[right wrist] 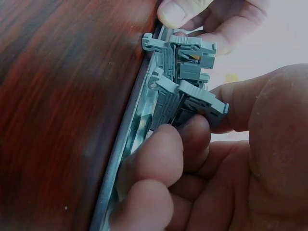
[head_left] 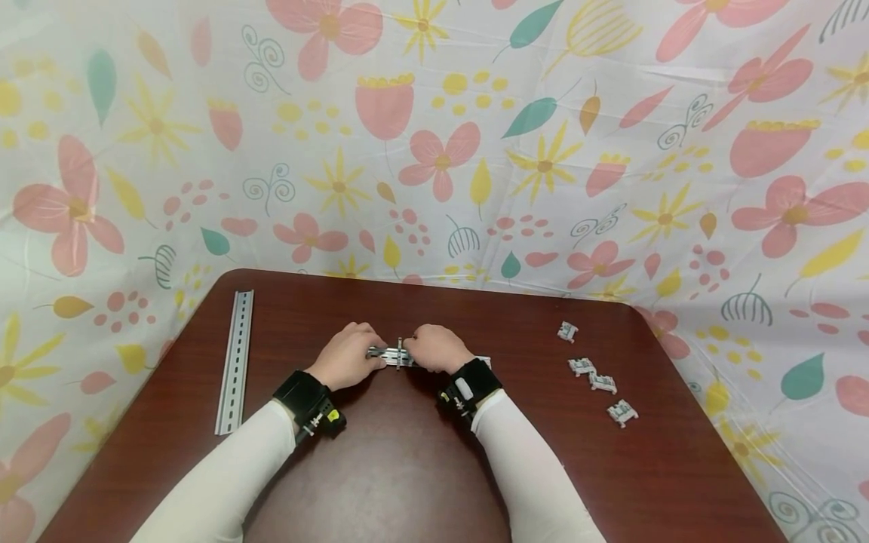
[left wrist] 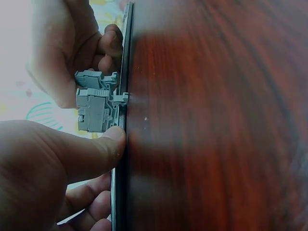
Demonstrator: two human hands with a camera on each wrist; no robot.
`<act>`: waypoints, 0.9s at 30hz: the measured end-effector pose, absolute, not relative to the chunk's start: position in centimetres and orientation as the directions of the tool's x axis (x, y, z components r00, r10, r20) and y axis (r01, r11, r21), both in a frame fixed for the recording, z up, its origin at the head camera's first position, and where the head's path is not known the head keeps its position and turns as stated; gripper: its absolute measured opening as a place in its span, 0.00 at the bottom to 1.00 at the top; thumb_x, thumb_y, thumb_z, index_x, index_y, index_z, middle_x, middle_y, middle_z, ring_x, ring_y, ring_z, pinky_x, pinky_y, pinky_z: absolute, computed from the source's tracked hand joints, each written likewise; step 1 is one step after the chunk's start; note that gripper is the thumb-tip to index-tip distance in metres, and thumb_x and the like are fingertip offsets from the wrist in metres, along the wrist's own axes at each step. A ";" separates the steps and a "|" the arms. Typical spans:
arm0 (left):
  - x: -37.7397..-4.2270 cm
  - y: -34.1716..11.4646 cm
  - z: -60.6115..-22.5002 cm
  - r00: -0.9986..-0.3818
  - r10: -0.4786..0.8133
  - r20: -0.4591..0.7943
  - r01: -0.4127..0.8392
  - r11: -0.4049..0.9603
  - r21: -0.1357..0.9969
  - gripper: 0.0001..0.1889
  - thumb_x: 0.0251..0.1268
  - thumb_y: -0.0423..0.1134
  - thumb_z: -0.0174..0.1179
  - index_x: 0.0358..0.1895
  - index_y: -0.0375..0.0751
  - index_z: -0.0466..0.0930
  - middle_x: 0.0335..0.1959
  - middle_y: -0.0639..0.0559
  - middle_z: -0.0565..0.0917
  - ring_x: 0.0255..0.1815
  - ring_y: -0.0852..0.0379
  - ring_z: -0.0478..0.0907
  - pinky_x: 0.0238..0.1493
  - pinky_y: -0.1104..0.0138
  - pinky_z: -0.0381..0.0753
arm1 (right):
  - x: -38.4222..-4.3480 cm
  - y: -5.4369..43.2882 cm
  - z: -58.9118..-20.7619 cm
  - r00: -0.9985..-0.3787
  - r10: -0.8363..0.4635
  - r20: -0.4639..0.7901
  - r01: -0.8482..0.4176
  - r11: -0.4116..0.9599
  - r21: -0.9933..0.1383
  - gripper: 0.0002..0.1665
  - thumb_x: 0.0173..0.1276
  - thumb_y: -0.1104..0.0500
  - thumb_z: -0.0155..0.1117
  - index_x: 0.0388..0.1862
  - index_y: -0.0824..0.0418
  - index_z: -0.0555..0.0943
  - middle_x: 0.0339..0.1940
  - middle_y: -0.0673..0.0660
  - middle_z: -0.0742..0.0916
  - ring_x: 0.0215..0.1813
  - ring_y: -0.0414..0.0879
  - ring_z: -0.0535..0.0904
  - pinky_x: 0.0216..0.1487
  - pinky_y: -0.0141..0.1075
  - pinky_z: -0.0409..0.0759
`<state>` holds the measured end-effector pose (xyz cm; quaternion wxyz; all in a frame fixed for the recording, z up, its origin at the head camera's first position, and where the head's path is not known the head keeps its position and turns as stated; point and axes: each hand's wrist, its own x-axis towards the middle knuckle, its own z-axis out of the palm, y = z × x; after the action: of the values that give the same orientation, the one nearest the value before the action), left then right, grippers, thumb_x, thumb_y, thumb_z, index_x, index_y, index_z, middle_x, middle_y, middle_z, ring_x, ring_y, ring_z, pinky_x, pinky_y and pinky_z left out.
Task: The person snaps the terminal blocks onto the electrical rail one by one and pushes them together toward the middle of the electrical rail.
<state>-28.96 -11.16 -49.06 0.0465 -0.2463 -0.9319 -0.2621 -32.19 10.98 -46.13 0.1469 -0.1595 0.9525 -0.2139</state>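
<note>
A metal DIN rail (head_left: 392, 357) lies crosswise on the table, between and under both hands. My left hand (head_left: 348, 354) grips its left part, the thumb (left wrist: 113, 142) pressing the rail's edge beside a grey terminal block (left wrist: 94, 113). That block sits upright across the rail. Just to its right, my right hand (head_left: 437, 348) pinches a second grey terminal block (right wrist: 197, 98), which stands slightly tilted at the rail, close to the first. Whether its foot is seated on the rail I cannot tell. The right fingers (right wrist: 159, 154) curl beside the rail and hide part of it.
On the left of the brown table (head_left: 326, 302) lies a longer slotted rail (head_left: 236, 362). Several loose terminal blocks are scattered at the right, among them one terminal block (head_left: 567, 331) at the back and another terminal block (head_left: 621, 412) nearer. A flowered cloth (head_left: 434, 151) hangs behind.
</note>
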 end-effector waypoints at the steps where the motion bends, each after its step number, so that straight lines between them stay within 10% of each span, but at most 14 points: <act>1: -29.0 -11.2 -49.1 -0.873 0.436 0.218 0.486 0.741 0.464 0.12 0.71 0.38 0.79 0.54 0.40 0.94 0.49 0.48 0.87 0.54 0.45 0.80 0.56 0.51 0.82 | -32.2 10.9 -46.1 -0.907 -0.363 -0.215 -0.239 0.863 -0.446 0.30 0.90 0.50 0.53 0.22 0.54 0.81 0.14 0.51 0.78 0.16 0.46 0.75 0.21 0.37 0.73; 20: -29.4 -11.2 -49.5 -0.872 0.436 0.220 0.486 0.732 0.478 0.11 0.71 0.41 0.79 0.52 0.44 0.95 0.49 0.51 0.87 0.53 0.46 0.80 0.54 0.53 0.82 | -33.2 11.3 -47.9 -0.901 -0.404 -0.155 -0.332 0.876 -0.351 0.28 0.90 0.48 0.53 0.26 0.51 0.85 0.29 0.51 0.85 0.31 0.48 0.82 0.44 0.46 0.83; 27: -29.4 -11.2 -49.6 -0.873 0.432 0.226 0.486 0.732 0.478 0.10 0.70 0.41 0.80 0.51 0.45 0.96 0.47 0.52 0.87 0.50 0.48 0.79 0.52 0.55 0.81 | -32.7 11.3 -48.9 -0.879 -0.467 -0.093 -0.423 0.855 -0.301 0.33 0.92 0.49 0.48 0.19 0.50 0.77 0.22 0.51 0.78 0.25 0.47 0.74 0.36 0.43 0.77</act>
<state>-29.44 -11.25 -49.64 0.0498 -0.2470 -0.9292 -0.2703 -32.71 11.26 -48.89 0.0814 -0.2319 0.9595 -0.1373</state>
